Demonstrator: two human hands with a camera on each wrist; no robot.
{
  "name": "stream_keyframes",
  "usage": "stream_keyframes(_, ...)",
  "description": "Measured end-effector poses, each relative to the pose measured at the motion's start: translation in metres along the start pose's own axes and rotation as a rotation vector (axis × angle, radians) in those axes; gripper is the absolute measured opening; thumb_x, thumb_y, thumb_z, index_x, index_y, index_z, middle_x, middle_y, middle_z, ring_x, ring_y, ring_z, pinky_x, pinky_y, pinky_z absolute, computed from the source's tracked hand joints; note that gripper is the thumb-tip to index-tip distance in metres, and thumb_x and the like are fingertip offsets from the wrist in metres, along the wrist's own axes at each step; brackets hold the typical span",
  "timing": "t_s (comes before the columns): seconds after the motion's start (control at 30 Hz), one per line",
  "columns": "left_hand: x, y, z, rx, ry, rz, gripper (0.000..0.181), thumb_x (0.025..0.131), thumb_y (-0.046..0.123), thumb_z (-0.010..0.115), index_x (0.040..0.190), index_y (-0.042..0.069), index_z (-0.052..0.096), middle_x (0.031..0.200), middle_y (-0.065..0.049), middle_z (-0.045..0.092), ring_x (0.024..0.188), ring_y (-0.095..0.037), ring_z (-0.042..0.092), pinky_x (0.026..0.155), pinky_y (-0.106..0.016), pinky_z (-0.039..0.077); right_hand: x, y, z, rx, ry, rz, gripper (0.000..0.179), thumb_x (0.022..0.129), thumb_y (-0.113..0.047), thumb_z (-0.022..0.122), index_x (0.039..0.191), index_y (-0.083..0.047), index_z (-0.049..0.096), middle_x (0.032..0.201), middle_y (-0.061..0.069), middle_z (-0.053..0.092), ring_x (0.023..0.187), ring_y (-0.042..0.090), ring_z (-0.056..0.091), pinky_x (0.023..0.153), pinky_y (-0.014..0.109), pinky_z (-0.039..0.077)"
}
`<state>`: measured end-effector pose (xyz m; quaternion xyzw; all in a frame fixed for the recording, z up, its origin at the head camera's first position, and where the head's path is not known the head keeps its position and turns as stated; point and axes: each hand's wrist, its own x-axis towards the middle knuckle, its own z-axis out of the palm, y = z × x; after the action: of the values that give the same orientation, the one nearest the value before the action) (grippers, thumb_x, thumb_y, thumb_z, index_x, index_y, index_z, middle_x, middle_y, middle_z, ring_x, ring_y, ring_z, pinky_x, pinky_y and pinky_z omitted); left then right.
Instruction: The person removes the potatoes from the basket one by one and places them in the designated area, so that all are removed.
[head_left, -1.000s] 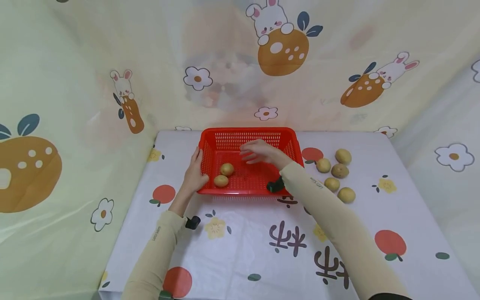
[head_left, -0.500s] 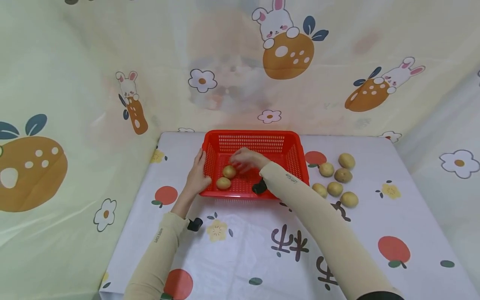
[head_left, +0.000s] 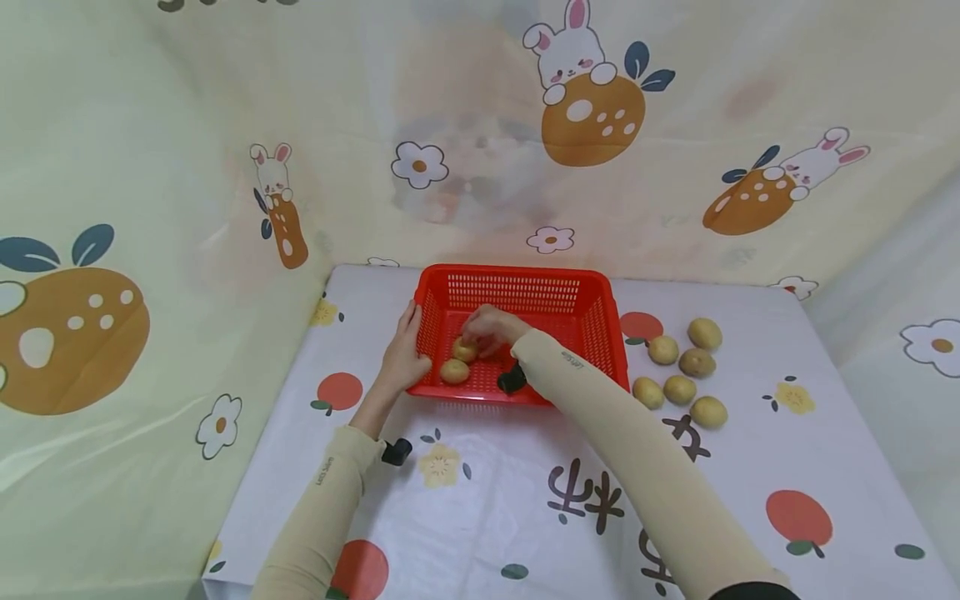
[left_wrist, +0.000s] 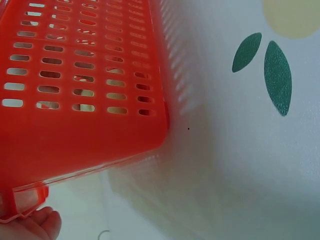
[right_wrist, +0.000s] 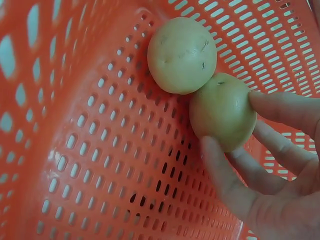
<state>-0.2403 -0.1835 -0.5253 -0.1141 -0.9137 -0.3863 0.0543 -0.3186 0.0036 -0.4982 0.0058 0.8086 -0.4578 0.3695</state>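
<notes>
A red plastic basket (head_left: 517,287) with slotted walls stands at the back of the table. My left hand (head_left: 405,354) grips its left rim; in the left wrist view, curled fingertips (left_wrist: 47,222) show under the rim's edge. Inside the basket, my right hand (head_left: 493,329) pinches a potato (right_wrist: 222,112) between thumb and fingers. A second potato (right_wrist: 182,55) lies against it on the perforated floor. From the head view the held potato (head_left: 463,350) is partly covered by the right fingers, and the other potato (head_left: 454,372) sits just in front of it.
Several loose potatoes (head_left: 697,362) lie on the table to the right of the basket. A white printed cloth (head_left: 480,500) covers the table. Patterned sheeting (head_left: 330,167) rises behind it and at both sides.
My right hand has moved left and down inside the basket, onto the rear potato, and now pinches it. The left hand keeps its grip on the rim. The head view has shifted slightly.
</notes>
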Motion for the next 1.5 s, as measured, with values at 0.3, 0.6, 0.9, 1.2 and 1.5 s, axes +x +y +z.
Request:
stream_keyframes(0.3, 0.0, 0.005, 0.002, 0.007, -0.009, -0.007, 0.091, 0.065, -0.006, 0.054, 0.148, -0.002, 0.017, 0.157, -0.011, 0.01, 0.138, -0.027, 0.025, 0.088, -0.043, 0.047, -0.003, 0.004, -0.006, 0.018, -0.007, 0.003, 0.012, 0.087, -0.004, 0.057, 0.089, 0.003, 0.067, 0.078, 0.006, 0.056, 0.078, 0.022, 0.054, 0.087, 0.043, 0.05)
stream_keyframes(0.6, -0.002, 0.005, 0.0, 0.014, -0.021, -0.031, 0.091, 0.065, -0.005, 0.053, 0.148, -0.001, 0.016, 0.157, -0.011, 0.008, 0.138, -0.028, 0.025, 0.082, -0.044, 0.048, -0.016, 0.014, -0.032, 0.053, -0.017, -0.071, 0.026, 0.087, -0.01, 0.063, 0.11, 0.0, 0.066, 0.098, 0.009, 0.06, 0.083, 0.02, 0.06, 0.076, 0.037, 0.054)
stream_keyframes(0.9, -0.003, 0.007, 0.001, 0.0, -0.007, -0.034, 0.09, 0.066, -0.006, 0.052, 0.149, 0.0, 0.016, 0.157, -0.011, 0.008, 0.14, -0.028, 0.02, 0.095, -0.048, 0.042, -0.077, 0.027, -0.084, 0.17, 0.019, -0.168, 0.035, 0.088, -0.016, 0.063, 0.12, 0.0, 0.062, 0.118, 0.015, 0.057, 0.093, 0.026, 0.063, 0.086, 0.042, 0.05)
stream_keyframes(1.2, -0.002, 0.009, 0.002, 0.005, -0.014, -0.043, 0.09, 0.067, -0.006, 0.052, 0.149, 0.001, 0.015, 0.157, -0.01, 0.007, 0.139, -0.029, 0.022, 0.097, -0.048, 0.041, -0.158, 0.074, -0.144, 0.195, 0.155, -0.234, 0.043, 0.089, -0.021, 0.062, 0.126, 0.0, 0.055, 0.12, 0.015, 0.056, 0.095, 0.025, 0.064, 0.087, 0.04, 0.049)
stream_keyframes(1.5, -0.003, 0.012, 0.003, -0.015, -0.03, -0.069, 0.092, 0.067, -0.007, 0.053, 0.149, 0.001, 0.013, 0.157, -0.009, 0.005, 0.137, -0.029, 0.024, 0.096, -0.049, 0.041, -0.211, 0.17, -0.198, 0.105, 0.359, -0.139, 0.056, 0.091, -0.036, 0.057, 0.134, 0.0, 0.046, 0.115, 0.004, 0.059, 0.092, 0.011, 0.063, 0.088, 0.033, 0.049)
